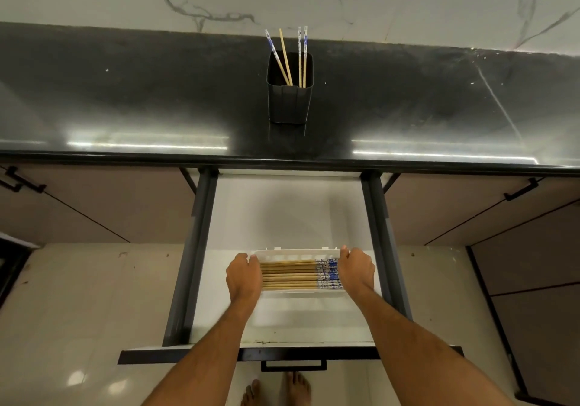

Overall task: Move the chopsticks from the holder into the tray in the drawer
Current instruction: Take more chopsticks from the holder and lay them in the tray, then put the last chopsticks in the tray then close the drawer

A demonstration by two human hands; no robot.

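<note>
A black square holder (289,98) stands on the dark countertop with several chopsticks (302,57) leaning in it, wooden with blue-and-white tops. Below, the drawer (282,211) is pulled out. A white tray (296,252) lies across its front half, filled with several chopsticks (295,275) laid side by side, patterned ends to the right. My left hand (244,275) grips the tray's left end and my right hand (355,269) grips its right end, fingers curled over the rim.
The black countertop's front edge (282,159) overhangs the drawer. Dark metal drawer sides (194,248) run left and right. The drawer front with its black handle (293,365) is nearest me. Brown cabinet doors (94,204) flank the drawer. My bare feet (276,390) stand on pale floor tiles.
</note>
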